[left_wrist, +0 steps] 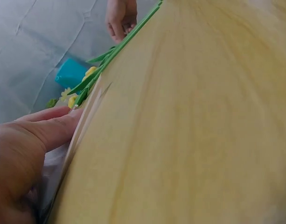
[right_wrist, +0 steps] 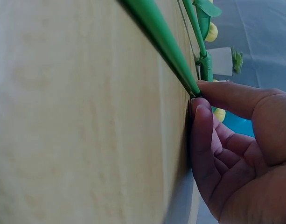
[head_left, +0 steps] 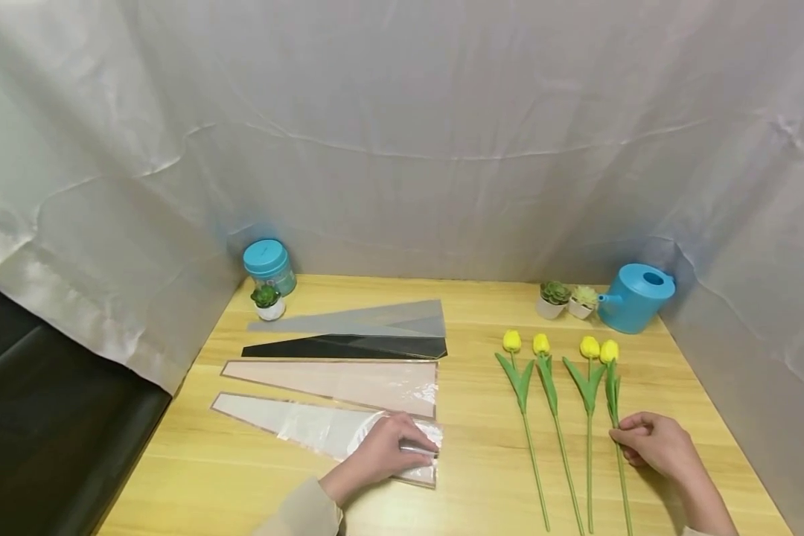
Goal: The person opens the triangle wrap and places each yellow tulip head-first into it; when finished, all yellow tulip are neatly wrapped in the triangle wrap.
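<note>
Cannot fully see the white, brown-edged tapering plastic sleeve under the left grip, the blue-lidded clear jar behind the white-potted green succulent, or the rightmost yellow tulip, cut off below in the head view.

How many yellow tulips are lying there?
4, side by side on the right of the wooden table. Left to right: first tulip, second tulip, third tulip, then fourth tulip, its stem pinched by the person's right hand. No others are visible.
</note>
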The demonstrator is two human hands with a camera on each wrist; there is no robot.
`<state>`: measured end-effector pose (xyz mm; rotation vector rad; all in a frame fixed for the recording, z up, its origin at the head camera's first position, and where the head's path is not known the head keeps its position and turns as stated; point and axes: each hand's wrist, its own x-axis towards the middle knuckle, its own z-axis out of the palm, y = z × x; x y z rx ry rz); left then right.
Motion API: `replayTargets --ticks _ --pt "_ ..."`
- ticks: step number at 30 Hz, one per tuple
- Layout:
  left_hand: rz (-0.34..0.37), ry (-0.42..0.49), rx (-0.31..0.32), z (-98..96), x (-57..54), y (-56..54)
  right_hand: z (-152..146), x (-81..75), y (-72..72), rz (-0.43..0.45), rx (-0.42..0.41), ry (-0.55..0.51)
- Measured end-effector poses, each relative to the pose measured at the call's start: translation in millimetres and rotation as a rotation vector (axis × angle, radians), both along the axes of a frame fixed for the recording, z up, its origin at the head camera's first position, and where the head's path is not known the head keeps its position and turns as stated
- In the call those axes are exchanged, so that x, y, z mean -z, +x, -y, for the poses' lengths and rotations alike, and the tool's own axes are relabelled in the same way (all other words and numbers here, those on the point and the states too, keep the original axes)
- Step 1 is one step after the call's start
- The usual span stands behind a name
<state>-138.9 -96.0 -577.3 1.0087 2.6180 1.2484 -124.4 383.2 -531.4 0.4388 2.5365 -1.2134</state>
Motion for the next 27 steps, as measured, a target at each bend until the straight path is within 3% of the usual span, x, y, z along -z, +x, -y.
replayTargets --ticks 5,10,17,24,27 --pt "0.026 0.067 -0.008 1.7 3.5 0.0 -1.1 1.9 1.1 0.0 0.007 -0.009" --pt "0.12 0.141 -0.027 1.1 3.6 1.4 -1.0 2.2 -0.3 0.0 0.009 -0.006" --pt "0.155 0.161 -0.076 0.9 4.7 0.7 -1.6 0.8 -1.1 0.007 0.005 -0.012" --pt "0.312 0.231 -0.123 -1.2 3.1 1.0 -2.5 2.4 -2.2 0.014 0.014 -0.015" --pt "0.302 0.219 -0.158 -2.0 1.6 -0.5 -2.7 3.3 -2.6 0.014 0.013 -0.015"
